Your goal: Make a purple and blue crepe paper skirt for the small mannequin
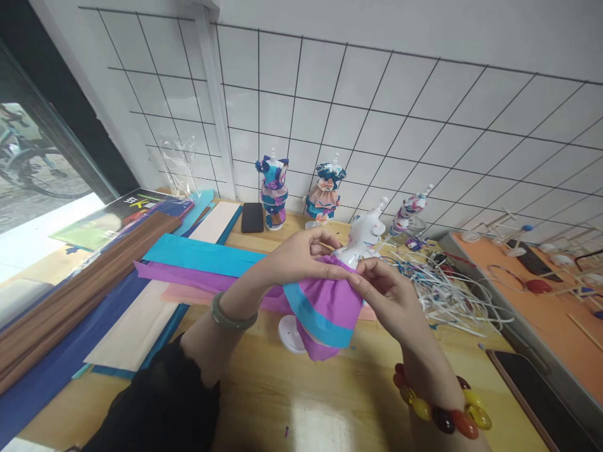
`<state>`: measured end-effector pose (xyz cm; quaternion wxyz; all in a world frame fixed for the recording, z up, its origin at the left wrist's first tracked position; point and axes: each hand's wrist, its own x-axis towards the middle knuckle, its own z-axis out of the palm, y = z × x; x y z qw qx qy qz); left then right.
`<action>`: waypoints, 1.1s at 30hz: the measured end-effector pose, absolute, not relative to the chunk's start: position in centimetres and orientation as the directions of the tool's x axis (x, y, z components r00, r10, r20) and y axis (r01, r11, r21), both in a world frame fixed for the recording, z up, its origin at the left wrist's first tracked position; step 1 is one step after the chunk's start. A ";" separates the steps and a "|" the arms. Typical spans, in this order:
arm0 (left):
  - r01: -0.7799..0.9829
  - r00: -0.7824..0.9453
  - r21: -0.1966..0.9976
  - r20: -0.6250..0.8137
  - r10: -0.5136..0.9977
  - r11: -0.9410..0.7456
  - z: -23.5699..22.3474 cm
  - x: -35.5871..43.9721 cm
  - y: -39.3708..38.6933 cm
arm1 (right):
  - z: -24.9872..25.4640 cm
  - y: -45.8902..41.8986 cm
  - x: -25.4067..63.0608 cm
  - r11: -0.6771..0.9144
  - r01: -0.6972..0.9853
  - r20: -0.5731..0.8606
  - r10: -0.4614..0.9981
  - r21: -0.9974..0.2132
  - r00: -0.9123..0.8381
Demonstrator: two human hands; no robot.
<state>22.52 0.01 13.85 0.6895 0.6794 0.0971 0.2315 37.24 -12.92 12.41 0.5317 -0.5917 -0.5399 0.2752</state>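
In the middle, a small white dress-form mannequin (365, 232) leans to the right over its round white base (291, 334). Gathered around its waist is a paper skirt (330, 292) in purple with a blue band. My left hand (313, 254) pinches the skirt's upper edge at the front left of the waist. At the front right of the waist, the thumb and fingers of my right hand (384, 292) are closed on the same edge. Both thumbs come close together at the front. The mannequin's lower stand is mostly hidden behind the skirt.
Blue (202, 252) and purple paper strips (179, 276) lie left, beside stacked folded paper (136, 326). Two dressed mannequins (274, 194) and a phone (252, 217) are at the back. Shredded strips (443, 292) pile up at right, near another phone (541, 402) and an orange tray (513, 270).
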 end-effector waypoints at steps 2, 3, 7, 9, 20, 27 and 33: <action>-0.204 0.870 0.979 0.195 0.453 -0.030 14.0 22.4 0.1 | 12.6 -13.0 37.4 0.139 0.322 0.235 0.930 -0.937 0.283; -0.208 0.868 0.977 0.203 0.454 -0.038 14.0 22.3 0.2 | 12.7 -13.0 37.5 0.129 0.316 0.226 0.930 -0.940 0.290; -0.220 0.858 0.970 0.241 0.453 -0.101 14.3 22.1 0.2 | 12.9 -13.2 37.6 0.107 0.312 0.201 0.936 -0.944 0.289; -0.224 0.856 0.967 0.256 0.449 -0.124 14.3 22.0 0.3 | 12.9 -13.3 37.6 0.108 0.317 0.203 0.937 -0.942 0.284; -0.210 0.851 0.956 0.281 0.443 -0.203 14.4 21.9 0.2 | 13.0 -13.8 37.2 0.202 0.424 0.317 0.922 -0.883 0.221; -0.232 0.853 0.952 0.297 0.428 -0.199 14.4 21.8 0.2 | 12.9 -13.9 37.2 0.228 0.474 0.348 0.919 -0.850 0.184; -0.218 0.860 0.952 0.292 0.418 -0.216 14.5 21.8 0.1 | 12.8 -13.8 37.1 0.184 0.419 0.309 0.916 -0.889 0.254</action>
